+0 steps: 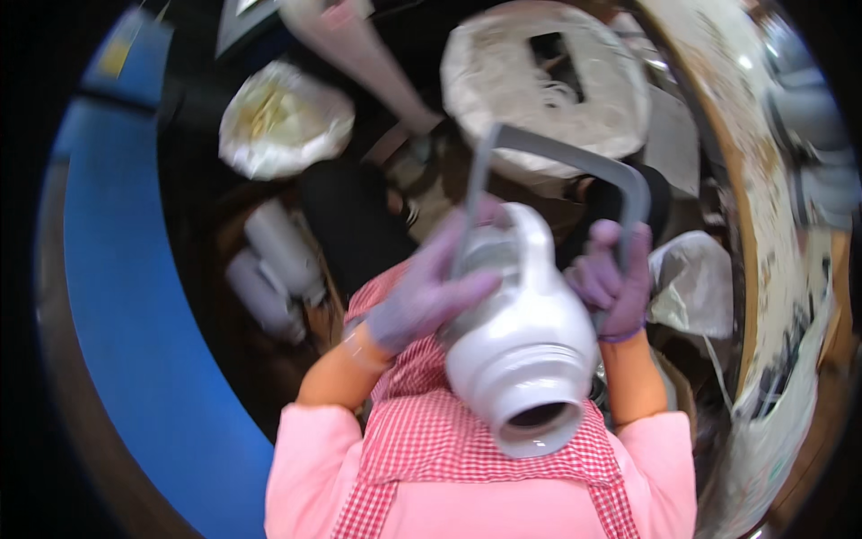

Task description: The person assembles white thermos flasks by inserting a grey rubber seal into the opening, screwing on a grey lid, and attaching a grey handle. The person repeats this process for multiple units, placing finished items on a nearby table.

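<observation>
A glossy white jug (525,346) with a loop handle lies tilted in front of my apron, its round dark opening turned toward me. My gloved left hand (426,292) grips the jug's far end, its thumb lying across the side. Above the jug stands a grey U-shaped bar (566,154) with squared corners. One leg of it runs down beside my left fingers; whether they also hold it is hard to see. My gloved right hand (615,280) is closed round the other leg, at the jug's right side. Motion blurs both hands somewhat.
A blue panel (117,296) runs down the left. Ahead are a white-lined bin (337,130) with yellowish scraps and a larger lined tub (476,94) holding a black piece (539,47). White jugs (283,247) lie at left. A worn bench (763,269) and grey jugs (813,117) are right.
</observation>
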The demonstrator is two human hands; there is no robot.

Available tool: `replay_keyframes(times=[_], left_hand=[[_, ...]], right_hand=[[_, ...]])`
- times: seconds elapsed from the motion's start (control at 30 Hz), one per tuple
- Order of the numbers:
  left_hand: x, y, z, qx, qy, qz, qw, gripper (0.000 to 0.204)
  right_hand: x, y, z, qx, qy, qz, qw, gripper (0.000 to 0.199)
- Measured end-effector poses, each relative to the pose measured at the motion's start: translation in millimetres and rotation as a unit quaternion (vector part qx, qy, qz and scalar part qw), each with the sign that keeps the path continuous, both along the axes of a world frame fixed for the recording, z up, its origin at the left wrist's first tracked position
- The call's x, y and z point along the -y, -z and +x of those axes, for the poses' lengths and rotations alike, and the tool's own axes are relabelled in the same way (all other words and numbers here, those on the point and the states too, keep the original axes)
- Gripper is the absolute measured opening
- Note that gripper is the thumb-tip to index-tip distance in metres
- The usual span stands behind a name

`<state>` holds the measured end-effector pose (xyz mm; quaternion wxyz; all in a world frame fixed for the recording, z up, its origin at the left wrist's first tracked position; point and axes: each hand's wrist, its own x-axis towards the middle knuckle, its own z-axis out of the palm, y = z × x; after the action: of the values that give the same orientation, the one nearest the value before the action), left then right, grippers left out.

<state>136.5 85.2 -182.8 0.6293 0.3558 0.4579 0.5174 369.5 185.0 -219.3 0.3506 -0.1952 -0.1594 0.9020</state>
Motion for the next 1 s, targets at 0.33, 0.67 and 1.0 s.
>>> replay_keyframes(times=[0.33, 0.67, 1.0], left_hand=[[22.3, 22.8, 11.8, -0.048, 0.051, 0.074, 0.995, 0.062], [-4.1, -73.4, 14.6, -0.579, -0.096, 0.222, 0.778, 0.069], [-10.9, -94.0, -14.3, -0.463, -0.173, 0.210, 0.843, 0.086]], right_hand=[[9.8, -0.9, 10.8, -0.010, 0.013, 0.062, 0.998, 0.054], [3.9, -71.4, -8.0, 0.056, 0.251, 0.109, 0.960, 0.051], [116.7, 64.5, 142.4, 0.474, 0.114, 0.344, 0.802, 0.033]])
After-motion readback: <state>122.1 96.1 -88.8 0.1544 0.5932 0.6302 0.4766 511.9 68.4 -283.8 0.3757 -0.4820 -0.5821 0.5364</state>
